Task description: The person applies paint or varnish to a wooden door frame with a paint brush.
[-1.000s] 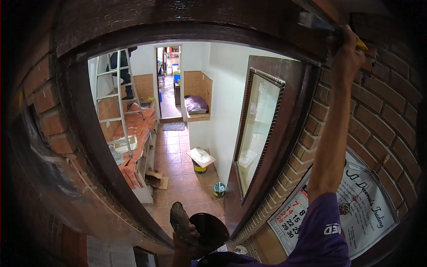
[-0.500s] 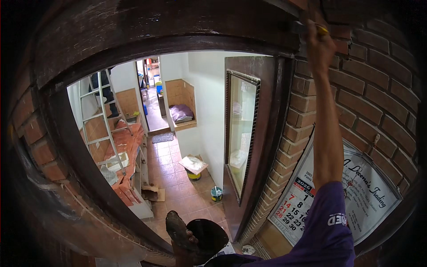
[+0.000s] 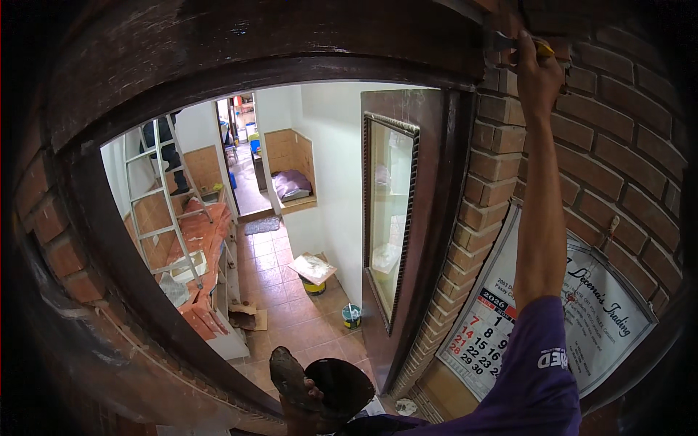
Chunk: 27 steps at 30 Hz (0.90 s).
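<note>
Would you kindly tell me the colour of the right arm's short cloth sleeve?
The sleeve is deep purple, best seen in the head view.

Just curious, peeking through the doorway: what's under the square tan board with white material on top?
A round black-and-yellow bucket stands under the square tan board. The board covers the bucket's mouth, so any contents cannot be seen.

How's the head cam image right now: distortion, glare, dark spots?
Head view: fisheye bends the door frame and brick wall, corners fade to black; head view: glare on the floor tiles, shiny streaks on the dark beam; head view: tool in the right grip is dim, its end hard to make out.
</note>
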{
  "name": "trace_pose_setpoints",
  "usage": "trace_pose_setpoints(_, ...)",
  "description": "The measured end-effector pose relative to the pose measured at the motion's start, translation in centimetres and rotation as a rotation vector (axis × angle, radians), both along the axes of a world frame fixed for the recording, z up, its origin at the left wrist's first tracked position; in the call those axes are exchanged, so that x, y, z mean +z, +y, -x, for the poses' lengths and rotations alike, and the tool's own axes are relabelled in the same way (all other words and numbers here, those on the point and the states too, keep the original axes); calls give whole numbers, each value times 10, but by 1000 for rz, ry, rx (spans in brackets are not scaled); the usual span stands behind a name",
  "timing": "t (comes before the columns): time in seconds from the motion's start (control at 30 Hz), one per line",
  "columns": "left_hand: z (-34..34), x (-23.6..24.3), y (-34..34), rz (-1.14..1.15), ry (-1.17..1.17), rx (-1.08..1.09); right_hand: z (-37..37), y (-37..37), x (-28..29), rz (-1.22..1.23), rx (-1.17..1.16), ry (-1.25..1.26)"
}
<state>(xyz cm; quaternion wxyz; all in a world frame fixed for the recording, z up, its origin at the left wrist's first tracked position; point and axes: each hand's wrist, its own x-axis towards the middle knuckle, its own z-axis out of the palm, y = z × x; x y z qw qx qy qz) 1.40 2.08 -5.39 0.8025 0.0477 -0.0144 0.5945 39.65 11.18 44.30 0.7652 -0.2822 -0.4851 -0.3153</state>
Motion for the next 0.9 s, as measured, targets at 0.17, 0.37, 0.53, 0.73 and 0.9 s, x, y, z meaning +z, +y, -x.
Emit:
trace_pose_setpoints(0.17, -4, 13, -6, -50, 31, 31, -9, 4, -4, 15, -58, -46)
trace_pose_setpoints(0.37, -1, 11, -9, -36, 64, 61, -9, 1, -22, 64, -42, 44)
trace_pose_setpoints(0.53, 1, 2, -2, -92, 67, 21, -14, 12, -36, 171, -227, 18)
trace_pose_setpoints(0.73, -1, 3, -6, -114, 68, 63, -12, 5, -35, 78, -23, 86)
trace_pose_setpoints(0.9, 0, 7, -7, -76, 36, 32, -8, 6, -43, 113, 58, 90)
